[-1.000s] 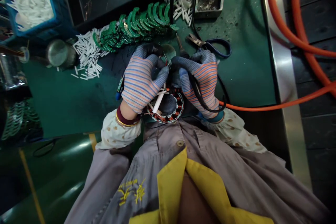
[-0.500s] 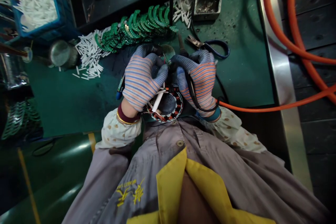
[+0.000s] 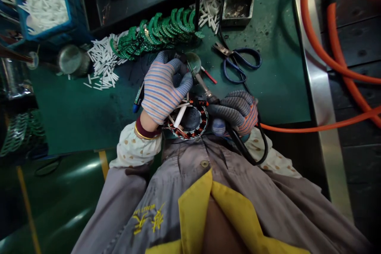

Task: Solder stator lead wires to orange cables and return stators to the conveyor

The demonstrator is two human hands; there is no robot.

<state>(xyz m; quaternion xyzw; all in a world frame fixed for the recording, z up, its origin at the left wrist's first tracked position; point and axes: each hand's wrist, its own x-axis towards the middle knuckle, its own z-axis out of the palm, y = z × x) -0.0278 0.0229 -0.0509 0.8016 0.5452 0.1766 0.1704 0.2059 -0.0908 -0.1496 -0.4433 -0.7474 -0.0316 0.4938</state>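
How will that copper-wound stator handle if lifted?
Probably heavy for its size: the stator is a metal ring packed with copper coils. Its thin leads, gripped by the left hand, look easily bent. Round, it might roll on edge.

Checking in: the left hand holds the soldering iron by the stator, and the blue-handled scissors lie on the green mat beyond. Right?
Not quite. The head view shows the right hand holding the soldering iron; the left hand rests on the stator. The blue-handled scissors do lie on the green mat beyond.
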